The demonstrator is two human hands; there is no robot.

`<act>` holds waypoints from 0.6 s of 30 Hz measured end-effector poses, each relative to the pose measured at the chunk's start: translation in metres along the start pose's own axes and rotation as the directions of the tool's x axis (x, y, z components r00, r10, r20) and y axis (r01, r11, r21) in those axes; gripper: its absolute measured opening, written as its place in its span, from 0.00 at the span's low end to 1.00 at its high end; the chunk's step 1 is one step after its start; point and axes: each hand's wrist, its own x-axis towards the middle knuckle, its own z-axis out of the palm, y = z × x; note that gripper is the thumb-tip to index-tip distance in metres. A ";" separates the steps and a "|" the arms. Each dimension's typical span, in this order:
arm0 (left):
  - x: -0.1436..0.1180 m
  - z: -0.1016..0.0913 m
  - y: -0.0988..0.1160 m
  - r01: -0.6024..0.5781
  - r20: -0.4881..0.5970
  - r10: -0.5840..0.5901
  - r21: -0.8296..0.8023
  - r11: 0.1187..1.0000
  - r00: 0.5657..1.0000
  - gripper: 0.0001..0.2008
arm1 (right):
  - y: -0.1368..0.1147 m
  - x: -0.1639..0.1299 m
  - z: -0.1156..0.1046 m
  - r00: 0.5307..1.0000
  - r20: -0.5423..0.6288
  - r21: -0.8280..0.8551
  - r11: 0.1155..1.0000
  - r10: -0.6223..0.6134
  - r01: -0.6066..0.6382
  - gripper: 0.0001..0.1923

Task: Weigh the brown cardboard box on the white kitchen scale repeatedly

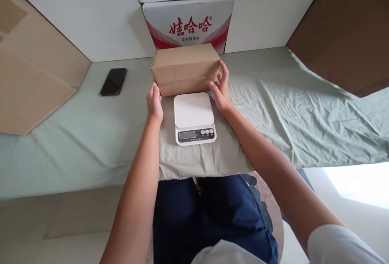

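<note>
A closed brown cardboard box (185, 71) is gripped at both ends, just behind the kitchen scale. My left hand (154, 101) presses on its lower left end, thumb in front and the other fingers mostly hidden. Around the right end curls my right hand (221, 88), thumb on the front face and fingers along the side. The white digital kitchen scale (193, 110) lies flat with its display and buttons toward me, and its plate bears nothing. Whether the box's underside touches the cloth cannot be made out.
A black phone (113, 81) lies left on the green cloth (121, 134). Behind the box stands a white and red carton (188, 21) against white panels. Large cardboard boxes flank the surface, one left (36, 65) and one right (343, 33).
</note>
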 end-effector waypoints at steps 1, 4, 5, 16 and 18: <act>-0.001 0.000 0.000 0.004 0.005 -0.005 0.006 1.000 1.000 0.46 | 0.001 0.000 -0.001 1.000 0.001 0.008 1.000 0.005 -0.005 0.50; -0.003 0.002 0.000 0.019 0.017 -0.019 0.014 1.000 1.000 0.44 | 0.005 0.000 -0.001 1.000 -0.003 0.021 0.999 0.027 -0.027 0.50; -0.003 0.002 0.000 0.022 0.019 -0.022 0.012 1.000 1.000 0.43 | 0.006 0.000 -0.001 0.999 -0.009 0.024 0.999 0.037 -0.036 0.49; -0.001 0.000 -0.006 0.060 -0.008 -0.060 -0.004 0.998 0.998 0.44 | 0.012 -0.004 -0.006 0.977 -0.177 0.137 0.986 0.115 -0.091 0.46; -0.001 0.001 -0.005 0.055 0.002 -0.055 0.010 0.998 0.998 0.42 | 0.013 -0.003 -0.007 0.982 -0.150 0.135 0.986 0.117 -0.097 0.45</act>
